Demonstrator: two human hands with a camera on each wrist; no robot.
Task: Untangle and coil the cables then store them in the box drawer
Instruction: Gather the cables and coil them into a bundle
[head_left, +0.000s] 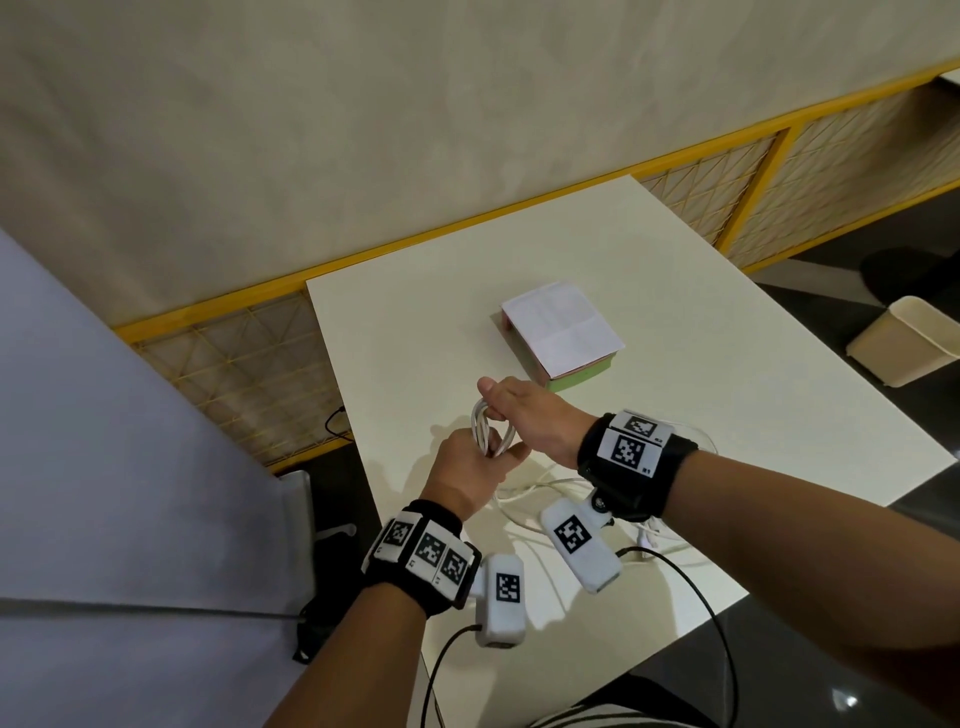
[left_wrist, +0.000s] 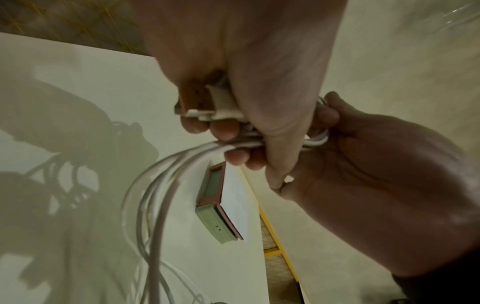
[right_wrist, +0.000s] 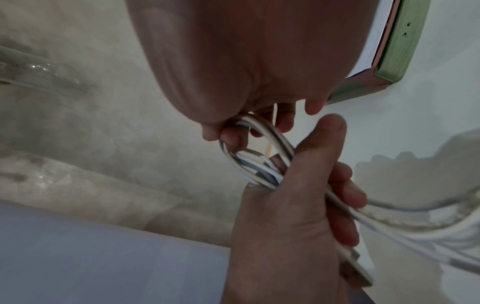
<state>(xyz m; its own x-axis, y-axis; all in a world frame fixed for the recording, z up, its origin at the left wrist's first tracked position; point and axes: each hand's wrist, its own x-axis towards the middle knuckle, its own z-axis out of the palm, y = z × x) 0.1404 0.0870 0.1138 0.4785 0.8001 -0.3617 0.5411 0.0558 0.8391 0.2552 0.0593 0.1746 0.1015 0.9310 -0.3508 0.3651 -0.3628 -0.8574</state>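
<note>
The left hand (head_left: 467, 470) grips the lower end of a small coil of white cables (head_left: 487, 428), fingers curled round the strands. At its 1 o'clock, the right hand (head_left: 530, 415) pinches the coil's upper loop, fingers bent over it. Loose cable trails onto the white worktop (head_left: 701, 364) below the wrists. The green box drawer (head_left: 563, 332), paper-topped, sits at the hands' 1 o'clock, near them.

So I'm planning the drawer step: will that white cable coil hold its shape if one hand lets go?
Probably not. The white cable coil looks floppy, bending tightly between both hands. Its loose tail sags on the table, so it likely springs open.
</note>
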